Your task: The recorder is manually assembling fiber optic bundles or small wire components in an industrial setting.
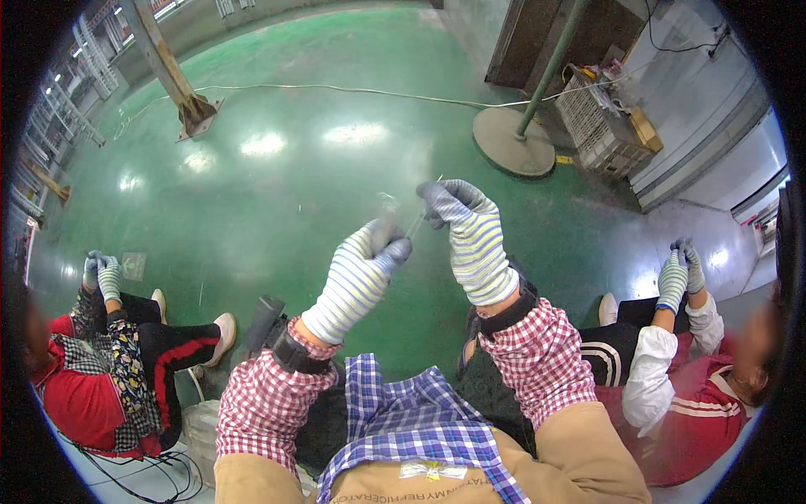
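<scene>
Striped work gloves with dark grey fingertips cover both my hands, held up close together in front of me. My left hand (359, 270) is closed in a pinch, its fingertips smeared by motion. Slightly higher and to the right, my right hand (467, 237) is pinched shut too. Between them run thin, clear, thread-like pieces (416, 223), whose exact kind I cannot make out. One fine end pokes up past my right fingertips. A faint pale curl (387, 198) shows just above my left fingers; what it belongs to is blurred.
Co-workers in gloves sit on either side, one in a red vest (84, 403) at left, one in a red top (684, 424) at right. Ahead stand a steel post (164, 63), a pole on a round base (512, 143) and a crate (592, 126). A cable (336, 88) crosses the green floor (277, 193).
</scene>
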Action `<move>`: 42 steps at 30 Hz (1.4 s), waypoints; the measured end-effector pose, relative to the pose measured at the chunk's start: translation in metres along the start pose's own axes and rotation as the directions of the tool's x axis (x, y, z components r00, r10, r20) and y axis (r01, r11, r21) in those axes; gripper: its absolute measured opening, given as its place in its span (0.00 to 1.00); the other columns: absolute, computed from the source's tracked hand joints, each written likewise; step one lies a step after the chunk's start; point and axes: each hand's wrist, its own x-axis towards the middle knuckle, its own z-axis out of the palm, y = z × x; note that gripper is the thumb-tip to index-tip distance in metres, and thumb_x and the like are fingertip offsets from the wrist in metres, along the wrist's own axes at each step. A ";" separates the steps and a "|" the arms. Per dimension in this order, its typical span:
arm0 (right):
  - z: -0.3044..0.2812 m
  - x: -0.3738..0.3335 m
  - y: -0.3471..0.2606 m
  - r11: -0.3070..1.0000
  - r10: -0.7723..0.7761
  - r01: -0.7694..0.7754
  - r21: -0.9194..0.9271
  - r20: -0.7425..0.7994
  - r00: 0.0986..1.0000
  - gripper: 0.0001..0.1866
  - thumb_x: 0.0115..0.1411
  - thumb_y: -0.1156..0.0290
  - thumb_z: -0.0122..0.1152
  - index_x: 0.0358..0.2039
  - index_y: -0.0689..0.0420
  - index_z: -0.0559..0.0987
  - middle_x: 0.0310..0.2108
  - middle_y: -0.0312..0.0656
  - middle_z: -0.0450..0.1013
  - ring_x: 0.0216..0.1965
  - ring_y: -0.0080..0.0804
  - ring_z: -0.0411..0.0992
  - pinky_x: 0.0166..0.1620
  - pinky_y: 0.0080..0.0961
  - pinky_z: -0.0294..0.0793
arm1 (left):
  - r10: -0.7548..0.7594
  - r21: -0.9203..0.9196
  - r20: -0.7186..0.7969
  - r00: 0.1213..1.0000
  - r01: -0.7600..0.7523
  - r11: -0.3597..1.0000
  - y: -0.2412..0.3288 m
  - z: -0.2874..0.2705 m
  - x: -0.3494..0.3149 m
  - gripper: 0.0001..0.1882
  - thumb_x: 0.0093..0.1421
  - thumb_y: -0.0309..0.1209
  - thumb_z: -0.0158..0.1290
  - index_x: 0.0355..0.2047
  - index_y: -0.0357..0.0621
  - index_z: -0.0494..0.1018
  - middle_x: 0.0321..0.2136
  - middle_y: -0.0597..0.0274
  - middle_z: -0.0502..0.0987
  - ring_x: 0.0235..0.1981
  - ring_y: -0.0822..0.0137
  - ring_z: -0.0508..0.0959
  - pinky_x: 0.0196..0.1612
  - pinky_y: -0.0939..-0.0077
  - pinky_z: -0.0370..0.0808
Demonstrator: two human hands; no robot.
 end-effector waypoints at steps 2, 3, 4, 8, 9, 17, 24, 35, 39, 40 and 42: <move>0.003 0.000 -0.002 1.000 -0.002 0.002 -0.013 0.006 1.000 0.08 0.52 0.66 0.65 0.29 0.56 0.80 0.22 0.31 0.73 0.23 0.17 0.67 0.29 0.15 0.66 | 0.157 0.292 -0.074 0.985 -0.129 0.948 -0.005 -0.002 0.002 0.12 0.55 0.33 0.53 0.33 0.36 0.73 0.25 0.56 0.76 0.25 0.64 0.75 0.29 0.72 0.70; 0.003 0.001 -0.001 1.000 0.002 -0.002 -0.011 0.008 1.000 0.08 0.52 0.66 0.65 0.29 0.56 0.80 0.22 0.31 0.73 0.23 0.17 0.67 0.29 0.15 0.66 | 0.321 0.567 -0.094 0.942 -0.214 0.795 -0.006 -0.003 0.003 0.13 0.54 0.33 0.53 0.34 0.35 0.72 0.27 0.51 0.77 0.30 0.57 0.77 0.33 0.68 0.72; 0.001 0.004 0.000 1.000 -0.012 0.012 0.029 -0.005 1.000 0.08 0.52 0.66 0.65 0.29 0.56 0.79 0.23 0.32 0.73 0.24 0.17 0.67 0.30 0.16 0.66 | 0.247 0.551 -0.093 0.964 -0.157 0.820 -0.002 -0.004 0.004 0.13 0.53 0.32 0.52 0.35 0.34 0.72 0.31 0.43 0.76 0.36 0.51 0.78 0.38 0.64 0.72; -0.029 0.023 -0.008 0.979 -0.155 0.171 0.110 -0.140 0.978 0.09 0.54 0.65 0.63 0.31 0.57 0.78 0.24 0.33 0.73 0.23 0.19 0.67 0.30 0.17 0.66 | 0.186 0.412 -0.074 0.980 -0.139 0.901 -0.012 -0.004 0.006 0.13 0.53 0.33 0.53 0.35 0.35 0.72 0.27 0.49 0.77 0.31 0.57 0.78 0.35 0.67 0.72; -0.035 0.028 -0.011 0.949 -0.218 0.257 0.181 -0.213 0.953 0.09 0.54 0.65 0.62 0.31 0.57 0.78 0.24 0.33 0.73 0.23 0.19 0.67 0.31 0.17 0.67 | 0.112 0.281 -0.067 0.991 -0.088 0.956 -0.010 -0.007 0.005 0.12 0.54 0.32 0.53 0.35 0.37 0.72 0.25 0.59 0.74 0.26 0.67 0.73 0.31 0.75 0.69; -0.001 -0.005 0.002 0.957 0.103 0.003 -0.291 0.348 0.932 0.14 0.53 0.66 0.65 0.34 0.63 0.79 0.29 0.36 0.76 0.30 0.20 0.71 0.36 0.18 0.70 | 0.049 -0.010 -0.007 0.999 -0.049 0.999 0.004 -0.016 0.005 0.06 0.55 0.31 0.54 0.30 0.42 0.73 0.20 0.76 0.68 0.18 0.83 0.62 0.21 0.87 0.59; -0.022 0.006 -0.016 0.991 0.010 0.014 -0.133 0.182 0.983 0.08 0.52 0.69 0.65 0.29 0.60 0.79 0.23 0.34 0.75 0.24 0.19 0.69 0.30 0.16 0.68 | -0.003 0.008 0.065 0.998 0.002 1.000 0.001 -0.011 0.006 0.07 0.54 0.30 0.55 0.31 0.41 0.74 0.21 0.76 0.69 0.18 0.83 0.62 0.21 0.87 0.59; -0.032 0.011 -0.011 0.943 -0.043 0.141 -0.302 0.310 0.950 0.16 0.51 0.63 0.66 0.33 0.64 0.79 0.29 0.36 0.75 0.30 0.19 0.70 0.33 0.19 0.70 | -0.063 -0.036 0.033 0.997 0.064 0.997 0.006 -0.017 0.007 0.09 0.55 0.34 0.55 0.30 0.42 0.74 0.16 0.77 0.66 0.15 0.83 0.60 0.18 0.86 0.57; -0.014 -0.003 -0.008 0.942 0.128 -0.017 -0.336 0.312 0.941 0.15 0.51 0.65 0.67 0.32 0.64 0.79 0.26 0.36 0.75 0.28 0.18 0.70 0.32 0.17 0.69 | -0.032 0.003 0.095 0.995 0.032 0.999 0.011 -0.014 0.007 0.10 0.54 0.35 0.56 0.30 0.41 0.74 0.17 0.77 0.67 0.16 0.83 0.61 0.18 0.86 0.57; -0.014 -0.003 -0.007 0.946 0.140 -0.039 -0.321 0.299 0.944 0.14 0.51 0.65 0.67 0.32 0.64 0.79 0.25 0.35 0.75 0.27 0.18 0.70 0.31 0.17 0.69 | -0.021 0.005 0.091 0.996 0.021 1.000 0.008 -0.014 0.008 0.10 0.54 0.35 0.56 0.31 0.41 0.75 0.17 0.77 0.67 0.16 0.83 0.61 0.19 0.86 0.58; -0.017 -0.001 -0.008 0.935 0.152 -0.035 -0.352 0.311 0.938 0.14 0.51 0.65 0.67 0.31 0.64 0.79 0.24 0.35 0.75 0.26 0.18 0.70 0.31 0.17 0.69 | -0.009 0.005 0.089 0.996 0.009 1.000 0.007 -0.013 0.009 0.10 0.54 0.35 0.56 0.31 0.41 0.75 0.18 0.76 0.67 0.16 0.83 0.61 0.19 0.86 0.58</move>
